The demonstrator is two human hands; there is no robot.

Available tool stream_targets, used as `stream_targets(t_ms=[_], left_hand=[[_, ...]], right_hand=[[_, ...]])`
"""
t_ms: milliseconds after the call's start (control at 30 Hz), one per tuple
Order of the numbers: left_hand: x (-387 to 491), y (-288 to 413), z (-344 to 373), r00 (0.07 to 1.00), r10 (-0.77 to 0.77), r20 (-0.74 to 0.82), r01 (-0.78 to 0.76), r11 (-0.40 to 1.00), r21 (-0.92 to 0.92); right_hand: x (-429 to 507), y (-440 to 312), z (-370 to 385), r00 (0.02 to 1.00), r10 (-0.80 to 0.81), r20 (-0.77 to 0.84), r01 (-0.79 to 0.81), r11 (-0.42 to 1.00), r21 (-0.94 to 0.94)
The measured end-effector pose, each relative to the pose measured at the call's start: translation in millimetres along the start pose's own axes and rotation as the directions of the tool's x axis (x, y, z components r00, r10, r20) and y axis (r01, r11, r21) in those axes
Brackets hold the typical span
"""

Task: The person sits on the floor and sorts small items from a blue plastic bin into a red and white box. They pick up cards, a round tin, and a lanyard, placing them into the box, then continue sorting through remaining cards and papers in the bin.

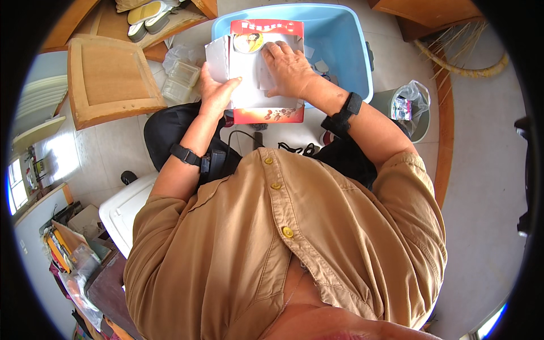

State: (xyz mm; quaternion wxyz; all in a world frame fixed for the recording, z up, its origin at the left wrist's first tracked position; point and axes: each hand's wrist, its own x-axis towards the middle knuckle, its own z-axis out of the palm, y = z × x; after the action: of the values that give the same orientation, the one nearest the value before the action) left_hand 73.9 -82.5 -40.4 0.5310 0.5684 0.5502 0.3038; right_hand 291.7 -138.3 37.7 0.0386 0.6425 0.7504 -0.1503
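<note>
A red and white cardboard box (268,115), its white inside facing up, lies over the near left part of a light blue plastic tub (340,21). My left hand (217,91) grips the box's left side, thumb over the edge beside a raised white flap (217,57). My right hand (289,70) rests inside the box with fingers spread; pale paper or card lies under it, and whether it holds that cannot be told. A round tin or lid with a picture (248,43) sits in the box's far left corner. Small paper pieces (321,66) lie in the tub.
Clear plastic containers (180,80) stand on the tiled floor left of the tub, near an open wooden cabinet door (112,80). Shoes (146,19) sit in the cabinet. A lined waste bin (420,123) stands at right. A white plastic lid (123,212) is at my left side.
</note>
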Motion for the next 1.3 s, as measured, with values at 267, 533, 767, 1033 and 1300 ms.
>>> stream_targets(t_ms=[267, 533, 767, 1033, 1300], left_hand=[[-4, 10, 0, 0.998, -0.055, 0.012, 0.056, 0.996, -0.069], [-5, 12, 1, 0.999, -0.045, 0.009, 0.045, 0.999, 0.021], [-6, 16, 1, 0.994, -0.105, 0.002, 0.103, 0.977, -0.188], [-3, 12, 0, 0.99, -0.141, -0.013, 0.136, 0.973, -0.186], [-4, 9, 4, 0.999, -0.049, -0.018, 0.046, 0.991, -0.123]], right_hand=[[3, 2, -2, 1.0, 0.003, -0.031, -0.004, 0.998, -0.064], [8, 9, 0, 0.991, -0.004, -0.13, 0.016, 0.995, 0.097], [3, 5, 8, 0.965, -0.105, -0.241, 0.14, 0.981, 0.133], [-3, 1, 0, 0.945, -0.168, -0.281, 0.2, 0.976, 0.089], [-2, 2, -3, 0.931, -0.211, -0.297, 0.276, 0.941, 0.198]])
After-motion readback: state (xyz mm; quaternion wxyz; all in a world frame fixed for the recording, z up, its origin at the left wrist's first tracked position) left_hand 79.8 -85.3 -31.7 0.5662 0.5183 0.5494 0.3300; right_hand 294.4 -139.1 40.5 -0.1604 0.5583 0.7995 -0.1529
